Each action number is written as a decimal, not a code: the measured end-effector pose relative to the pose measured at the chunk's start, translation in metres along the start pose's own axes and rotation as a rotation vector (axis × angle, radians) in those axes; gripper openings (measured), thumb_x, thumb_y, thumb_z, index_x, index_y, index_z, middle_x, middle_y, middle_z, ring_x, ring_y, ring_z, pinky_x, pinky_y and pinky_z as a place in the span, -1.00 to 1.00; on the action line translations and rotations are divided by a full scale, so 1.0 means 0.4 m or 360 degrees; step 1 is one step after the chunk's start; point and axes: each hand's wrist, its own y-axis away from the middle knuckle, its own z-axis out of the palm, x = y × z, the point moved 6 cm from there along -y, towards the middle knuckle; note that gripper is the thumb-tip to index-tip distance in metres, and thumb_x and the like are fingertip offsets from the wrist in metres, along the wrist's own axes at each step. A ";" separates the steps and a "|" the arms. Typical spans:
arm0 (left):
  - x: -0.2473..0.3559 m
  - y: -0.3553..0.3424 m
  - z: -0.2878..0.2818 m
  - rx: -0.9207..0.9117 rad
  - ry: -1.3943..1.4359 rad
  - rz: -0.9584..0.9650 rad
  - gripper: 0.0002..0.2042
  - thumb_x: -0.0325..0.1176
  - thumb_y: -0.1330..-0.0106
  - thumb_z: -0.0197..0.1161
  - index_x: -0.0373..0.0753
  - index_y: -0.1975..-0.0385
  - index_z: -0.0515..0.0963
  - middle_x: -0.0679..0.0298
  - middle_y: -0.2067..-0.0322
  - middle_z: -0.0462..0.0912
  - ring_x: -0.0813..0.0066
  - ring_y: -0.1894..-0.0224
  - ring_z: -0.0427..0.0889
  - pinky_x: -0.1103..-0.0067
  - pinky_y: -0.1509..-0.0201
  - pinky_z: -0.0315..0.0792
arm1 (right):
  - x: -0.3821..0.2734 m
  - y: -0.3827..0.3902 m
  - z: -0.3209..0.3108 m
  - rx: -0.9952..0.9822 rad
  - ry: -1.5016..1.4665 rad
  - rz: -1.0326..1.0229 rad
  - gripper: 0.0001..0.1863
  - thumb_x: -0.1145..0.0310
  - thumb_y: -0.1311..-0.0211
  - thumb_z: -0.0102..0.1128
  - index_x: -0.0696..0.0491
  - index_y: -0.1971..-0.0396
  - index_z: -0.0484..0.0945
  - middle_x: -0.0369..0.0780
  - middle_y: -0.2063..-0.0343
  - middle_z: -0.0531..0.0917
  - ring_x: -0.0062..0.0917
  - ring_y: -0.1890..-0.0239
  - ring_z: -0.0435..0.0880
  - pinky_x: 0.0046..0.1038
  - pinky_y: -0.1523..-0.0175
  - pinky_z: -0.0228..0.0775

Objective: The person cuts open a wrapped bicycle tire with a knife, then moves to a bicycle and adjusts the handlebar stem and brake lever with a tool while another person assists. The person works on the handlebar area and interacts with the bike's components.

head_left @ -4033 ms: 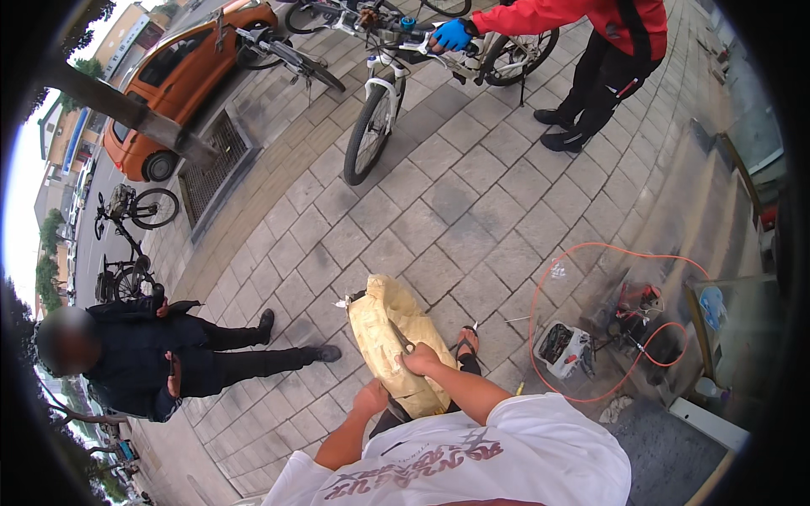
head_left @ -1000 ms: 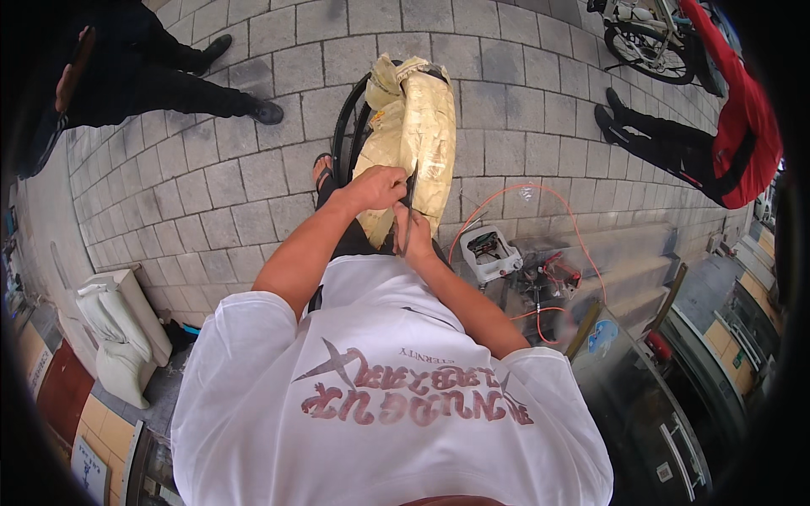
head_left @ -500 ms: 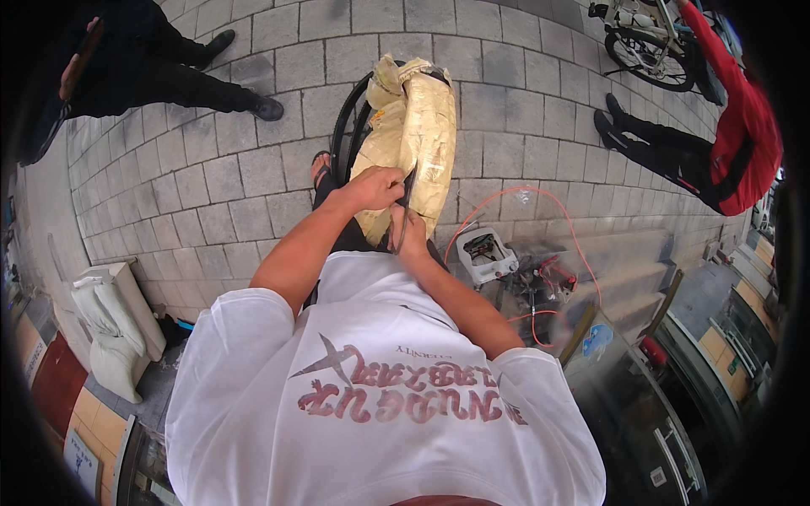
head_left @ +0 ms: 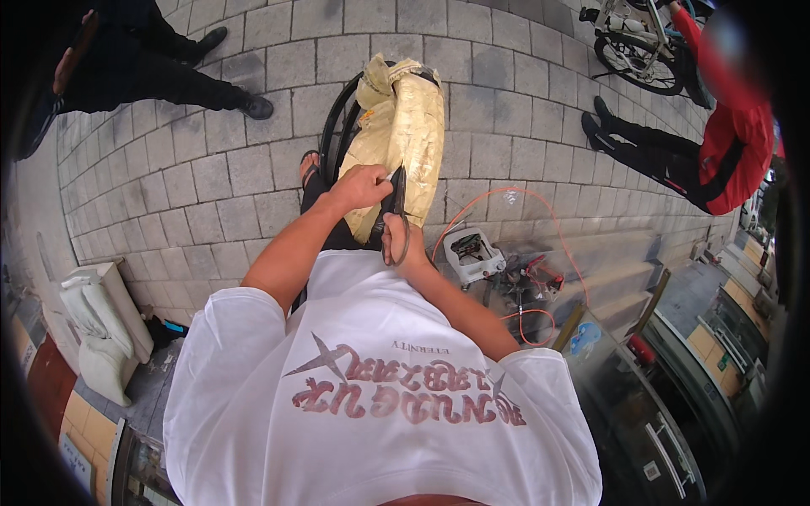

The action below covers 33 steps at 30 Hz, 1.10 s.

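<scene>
A crumpled yellow paper wrapping (head_left: pixel 417 126) stands upright in front of my body, with black bicycle tyres (head_left: pixel 334 118) showing on its left side. My left hand (head_left: pixel 364 185) is closed on the wrapping's edge, beside the blades of a large pair of dark scissors (head_left: pixel 398 190). My right hand (head_left: pixel 403 244) is below it, closed round the scissor handles, with the blades pointing up along the paper. Dark material shows in the slit between my hands. My sandalled foot (head_left: pixel 307 169) is left of the tyres.
A person in black (head_left: pixel 143 76) stands left, one in red (head_left: pixel 730 160) right beside a bicycle (head_left: pixel 633 55). An orange hose (head_left: pixel 553 211), tool bin (head_left: pixel 475 263) and red compressor-like equipment (head_left: pixel 542 274) lie near steps (head_left: pixel 620 253) at right. A white padded seat (head_left: pixel 105 337) is lower left.
My view has tilted down from the street since four seconds ago. My left hand moved up the wrapping. In the last half second my right hand shifted slightly down, showing more dark material.
</scene>
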 end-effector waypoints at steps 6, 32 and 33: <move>0.075 -0.016 -0.032 0.0191 -0.0324 -0.0041 -0.58 -0.01 -0.29 0.29 -0.35 0.36 0.58 -0.10 0.35 0.71 -0.08 0.26 0.71 0.22 0.11 0.56 | 0.015 -0.015 -0.056 0.0009 0.0051 -0.0009 -0.64 0.05 -0.39 0.18 0.02 0.45 0.42 -0.34 0.66 0.41 -0.59 0.70 0.42 -0.45 0.60 0.29; 0.070 -0.034 -0.024 -0.0011 -0.0152 0.0403 -0.77 -0.29 -0.28 0.14 -0.38 0.37 0.54 -0.18 0.33 0.68 -0.24 0.20 0.65 0.11 0.05 0.51 | 0.003 -0.137 -0.033 0.0084 0.0298 -0.0126 -0.48 -0.10 -0.34 0.20 0.14 0.41 0.48 -0.28 0.67 0.42 -0.51 0.64 0.44 -0.38 0.53 0.32; 0.069 -0.030 -0.021 0.0004 -0.0146 0.0392 -0.77 -0.28 -0.29 0.14 -0.38 0.37 0.55 -0.18 0.33 0.68 -0.24 0.20 0.65 0.11 0.05 0.51 | 0.007 -0.142 -0.045 0.0121 0.0400 -0.0189 -0.47 -0.09 -0.36 0.19 0.17 0.42 0.49 -0.27 0.67 0.44 -0.50 0.62 0.45 -0.38 0.50 0.32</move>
